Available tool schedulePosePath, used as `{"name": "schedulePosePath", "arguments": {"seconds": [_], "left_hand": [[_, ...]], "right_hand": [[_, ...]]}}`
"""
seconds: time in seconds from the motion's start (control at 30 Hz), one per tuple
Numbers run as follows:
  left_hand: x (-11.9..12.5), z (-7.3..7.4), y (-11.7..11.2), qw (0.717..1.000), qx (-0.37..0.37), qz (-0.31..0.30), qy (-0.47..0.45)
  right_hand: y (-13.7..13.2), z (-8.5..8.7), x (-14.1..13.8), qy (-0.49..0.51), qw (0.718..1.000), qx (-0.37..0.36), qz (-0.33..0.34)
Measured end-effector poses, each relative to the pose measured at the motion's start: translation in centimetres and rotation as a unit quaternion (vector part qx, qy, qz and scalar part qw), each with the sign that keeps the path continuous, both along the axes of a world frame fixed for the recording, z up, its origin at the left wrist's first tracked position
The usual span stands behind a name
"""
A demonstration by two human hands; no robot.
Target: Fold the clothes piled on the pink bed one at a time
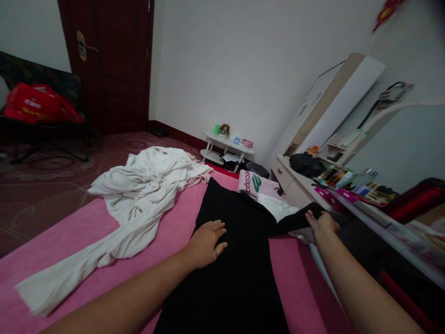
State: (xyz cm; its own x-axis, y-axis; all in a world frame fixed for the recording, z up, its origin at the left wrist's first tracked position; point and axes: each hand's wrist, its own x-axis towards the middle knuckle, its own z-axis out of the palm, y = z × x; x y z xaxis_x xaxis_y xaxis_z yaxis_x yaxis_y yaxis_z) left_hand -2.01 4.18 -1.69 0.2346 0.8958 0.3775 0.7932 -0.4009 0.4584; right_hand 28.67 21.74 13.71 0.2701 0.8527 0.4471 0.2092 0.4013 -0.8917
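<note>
A black long-sleeved top (239, 260) lies spread on a pink bed cover (292, 273). My left hand (207, 243) rests flat on its left side, fingers stretched out. Out to the right, my right hand (322, 223) grips the end of one black sleeve, which stretches away from the body of the top. Crumpled white clothing (153, 181) lies to the left, one long sleeve reaching toward me. Beyond the black top are a folded pink garment (259, 182) with green and dark print and a white cloth (274, 206), partly covered by the black sleeve.
A dressing table (299, 183) with bottles and a black bag stands close on the right. At the far wall is a small white table (227, 141). A red bag (41, 104) sits on a chair at left, near a dark red door (107, 60).
</note>
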Motion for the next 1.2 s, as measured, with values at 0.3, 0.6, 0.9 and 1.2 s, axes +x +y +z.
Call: {"name": "schedulePosePath", "arguments": {"seconds": [0.3, 0.6, 0.9, 1.2], "left_hand": [[-0.2, 1.3, -1.9, 0.986, 0.095, -0.133, -0.021], [0.1, 1.4, -1.9, 0.983, 0.183, -0.022, 0.005], [-5.7, 3.1, 0.4, 0.984, -0.056, 0.157, 0.059], [-7.6, 8.4, 2.8, 0.958, -0.252, 0.071, -0.117]], "right_hand": [[-14.4, -0.1, -11.4, -0.269, 0.864, -0.067, 0.421], [-17.6, -11.5, -2.3, -0.484, 0.855, -0.125, 0.141], [-21.4, -13.1, 0.4, -0.325, 0.886, -0.264, 0.198], [-22.8, -12.0, -1.9, -0.154, 0.912, -0.305, 0.229]]}}
